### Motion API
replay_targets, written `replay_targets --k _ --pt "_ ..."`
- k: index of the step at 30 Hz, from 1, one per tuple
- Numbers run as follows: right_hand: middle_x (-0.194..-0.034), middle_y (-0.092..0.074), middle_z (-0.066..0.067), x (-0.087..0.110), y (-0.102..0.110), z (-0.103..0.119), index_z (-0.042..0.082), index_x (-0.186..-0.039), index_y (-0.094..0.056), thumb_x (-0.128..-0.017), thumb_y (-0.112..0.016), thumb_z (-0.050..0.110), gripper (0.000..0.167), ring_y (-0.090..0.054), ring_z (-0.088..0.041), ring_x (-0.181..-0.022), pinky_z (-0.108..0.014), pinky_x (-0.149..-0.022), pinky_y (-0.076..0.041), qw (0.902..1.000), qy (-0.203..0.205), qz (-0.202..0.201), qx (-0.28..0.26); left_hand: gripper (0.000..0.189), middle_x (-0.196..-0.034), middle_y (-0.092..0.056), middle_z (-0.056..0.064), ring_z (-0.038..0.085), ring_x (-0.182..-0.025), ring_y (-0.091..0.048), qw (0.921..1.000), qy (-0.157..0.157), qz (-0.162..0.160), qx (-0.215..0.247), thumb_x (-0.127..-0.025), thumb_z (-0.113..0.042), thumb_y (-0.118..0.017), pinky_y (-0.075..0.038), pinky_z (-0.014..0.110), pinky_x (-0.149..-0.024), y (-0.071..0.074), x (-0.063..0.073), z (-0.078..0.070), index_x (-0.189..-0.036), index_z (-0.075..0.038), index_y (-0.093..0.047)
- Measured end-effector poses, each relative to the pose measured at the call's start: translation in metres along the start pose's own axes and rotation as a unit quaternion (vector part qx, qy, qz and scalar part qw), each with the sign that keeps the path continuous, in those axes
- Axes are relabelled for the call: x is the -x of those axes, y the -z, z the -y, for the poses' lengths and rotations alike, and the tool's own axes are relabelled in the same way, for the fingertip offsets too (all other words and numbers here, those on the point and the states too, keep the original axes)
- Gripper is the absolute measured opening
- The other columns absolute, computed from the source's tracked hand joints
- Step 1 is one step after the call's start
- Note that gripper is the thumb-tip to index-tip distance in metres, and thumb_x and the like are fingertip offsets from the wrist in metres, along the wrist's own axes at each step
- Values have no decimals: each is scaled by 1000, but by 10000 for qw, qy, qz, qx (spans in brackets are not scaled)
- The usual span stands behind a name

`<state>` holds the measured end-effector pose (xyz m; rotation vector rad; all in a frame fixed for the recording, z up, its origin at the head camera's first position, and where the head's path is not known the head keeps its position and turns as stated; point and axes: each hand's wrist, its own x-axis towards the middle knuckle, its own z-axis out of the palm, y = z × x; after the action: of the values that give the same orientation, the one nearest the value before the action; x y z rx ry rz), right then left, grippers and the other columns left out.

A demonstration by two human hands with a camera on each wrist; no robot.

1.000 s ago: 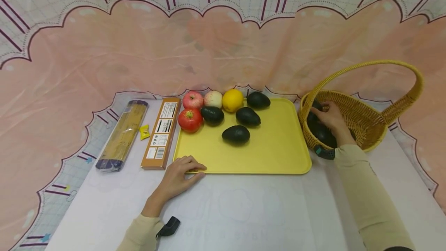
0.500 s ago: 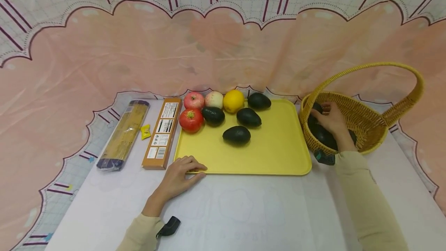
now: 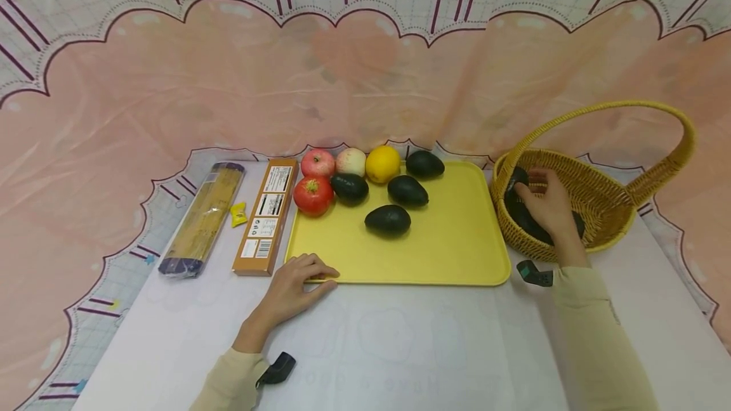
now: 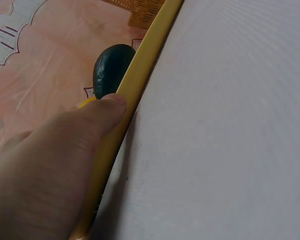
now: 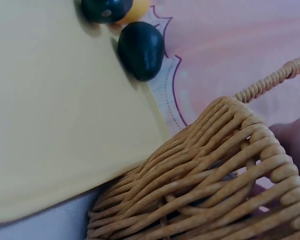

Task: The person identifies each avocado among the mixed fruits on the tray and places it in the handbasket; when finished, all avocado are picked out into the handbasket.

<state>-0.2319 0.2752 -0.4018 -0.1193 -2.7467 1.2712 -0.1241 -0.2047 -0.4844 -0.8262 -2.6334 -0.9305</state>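
In the head view my right hand [image 3: 551, 208] reaches into the yellow wicker basket [image 3: 605, 198] at the right. Its thumb tip is right at a dark avocado [image 3: 516, 177], and a gap shows between thumb and bent fingers. Another avocado [image 3: 526, 221] lies below the hand in the basket, and a dark one [image 3: 579, 226] peeks out behind the wrist. In the right wrist view the wicker wall hides most of the hand. My left hand [image 3: 299, 287] rests on the front left edge of the yellow tray [image 3: 445, 259]; the thumb [image 4: 112, 105] lies along its rim.
Several avocados [image 3: 388, 221] lie on the tray beside a pomegranate [image 3: 313, 196], a red apple [image 3: 317, 163], a pale round fruit [image 3: 351, 162] and a yellow-orange fruit [image 3: 383, 165]. Left of it are an orange-brown box [image 3: 266, 217], a yellow-wrapped candy [image 3: 238, 214] and a noodle pack [image 3: 202, 221].
My right hand has drawn back slightly, down and right in the head view, and more of the upper avocado shows beside the thumb. The left hand stays on the tray edge.
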Motion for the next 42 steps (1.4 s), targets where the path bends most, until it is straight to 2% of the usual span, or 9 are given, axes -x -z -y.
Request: replay_targets --k 8,16,19,22,25,27,30,34,42 --pt "-129 -49 -23 14 -4 3 2 -138 -36 -97 -47 34 54 -49 -39 -114 -42 -85 -42 9984 436 -338 -112 17 -85 -60 -15 1 -78 -52 9999 -88 -9 -47 -80 -29 -75 -42 21 -68 0 0 1 -97 -28 -72" --pt "-114 -57 2 27 -15 8 8 -126 -51 -94 -54 29 39 -50 -1 -98 -20 -78 -38 9878 629 -1234 -712 16 -86 -60 -15 1 -79 -52 9998 -153 -3 -105 -81 -29 -74 -41 21 -68 1 -1 1 -97 -28 -71" --pt "-100 -56 14 32 -21 12 1 -115 -57 -93 -58 20 30 -52 4 -89 -16 -76 -39 9689 1093 -1803 -1297 16 -86 -60 -15 1 -79 -52 9999 -87 46 -85 -82 -30 -73 -41 21 -68 1 -2 0 -98 -29 -71" --pt "-86 -58 13 38 -27 22 -14 -100 -56 -91 -58 8 24 -55 0 -77 -15 -70 -42 9325 1887 -2255 -2096 16 -86 -60 -15 2 -79 -52 9999 -43 84 -74 -82 -30 -73 -42 21 -68 2 -2 0 -98 -29 -71" --pt "-77 -59 8 45 -33 36 -23 -90 -52 -90 -54 2 25 -54 -3 -68 -15 -66 -43 9003 2549 -2377 -2608 16 -86 -60 -14 3 -79 -52 9999 -1 124 -46 -82 -30 -73 -42 22 -68 2 -2 0 -98 -28 -71" --pt "-75 -59 6 49 -35 45 -24 -87 -51 -90 -53 1 25 -53 -2 -67 -15 -65 -43 8923 2792 -2305 -2695 16 -86 -61 -14 3 -80 -52 9999 44 162 -24 -83 -30 -72 -42 22 -69 3 -3 0 -99 -28 -71" --pt "-77 -59 4 52 -40 51 -22 -86 -53 -89 -53 -2 21 -53 -1 -67 -14 -67 -44 8984 2837 -2187 -2542 16 -87 -61 -14 3 -81 -53 9997 93 214 -11 -83 -31 -72 -42 23 -70 2 -3 1 -99 -28 -71" --pt "-80 -60 2 55 -49 56 -18 -87 -56 -88 -53 -6 13 -55 2 -72 -12 -71 -45 9190 2739 -1847 -2149 16 -87 -61 -14 2 -81 -52 9998 89 201 -1 -83 -31 -72 -42 22 -70 1 -2 1 -99 -28 -71" --pt "-87 -61 -19 57 -71 60 -10 -93 -60 -86 -56 -8 7 -53 3 -81 -14 -74 -43 9441 2861 -787 -1436 16 -88 -61 -14 2 -80 -53 9999 -81 87 34 -83 -31 -72 -41 22 -69 0 -1 1 -99 -28 -71"
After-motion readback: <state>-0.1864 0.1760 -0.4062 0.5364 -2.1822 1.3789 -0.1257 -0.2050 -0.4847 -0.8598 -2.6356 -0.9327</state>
